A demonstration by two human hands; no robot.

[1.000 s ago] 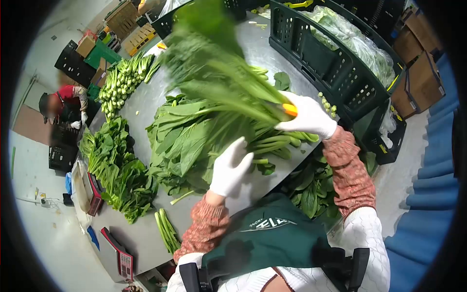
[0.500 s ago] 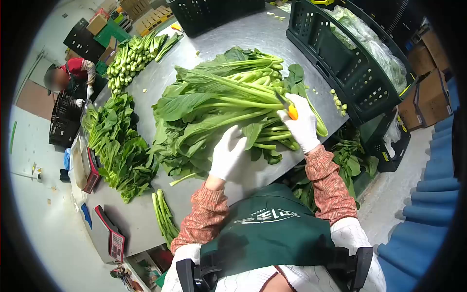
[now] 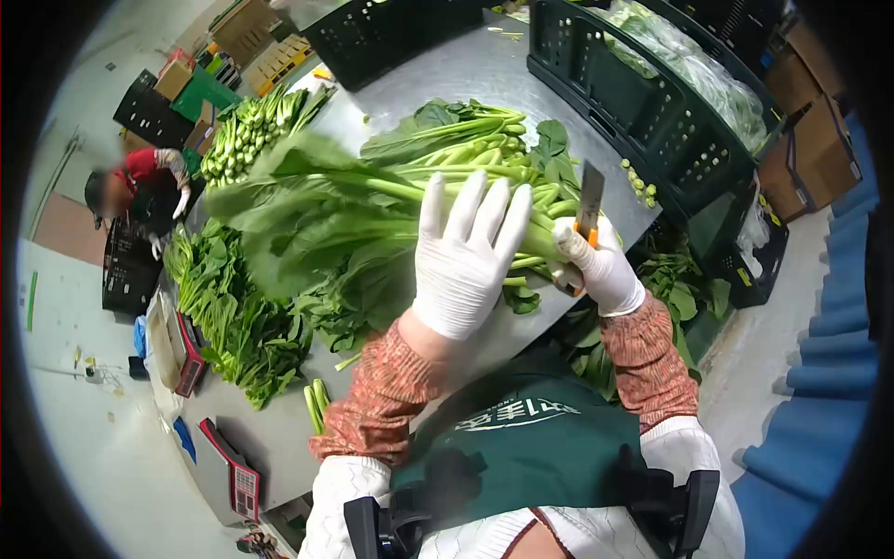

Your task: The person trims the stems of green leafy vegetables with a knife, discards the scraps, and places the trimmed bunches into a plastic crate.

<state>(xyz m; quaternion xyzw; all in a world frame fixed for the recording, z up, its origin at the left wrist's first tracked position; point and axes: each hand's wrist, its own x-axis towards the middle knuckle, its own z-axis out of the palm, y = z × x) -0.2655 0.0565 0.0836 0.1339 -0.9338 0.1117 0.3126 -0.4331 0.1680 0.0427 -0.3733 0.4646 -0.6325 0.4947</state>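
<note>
A bunch of leafy greens (image 3: 321, 210) is raised over the pile, its leaves to the left and blurred, its stem ends to the right. My gloved left hand (image 3: 461, 265) lies against its stems with the fingers stretched out and apart; the thumb is hidden. In my gloved right hand (image 3: 610, 270) is a knife (image 3: 589, 197) with an orange handle, blade pointing up. The thumb of that hand is beside the stem ends. More loose greens (image 3: 475, 135) lie behind on the metal table (image 3: 466, 70).
Dark crates (image 3: 652, 121) stand along the back and right, one with plastic-wrapped greens. Stacked greens (image 3: 247, 135) and a leafy row (image 3: 237, 317) line the left. Two red scales (image 3: 233, 466) sit at the left edge. A person in red (image 3: 154, 177) works beyond.
My left hand has moved up and right onto the stems, and the bunch has been lifted, its leaves swinging left. The knife in my right hand now points upward.
</note>
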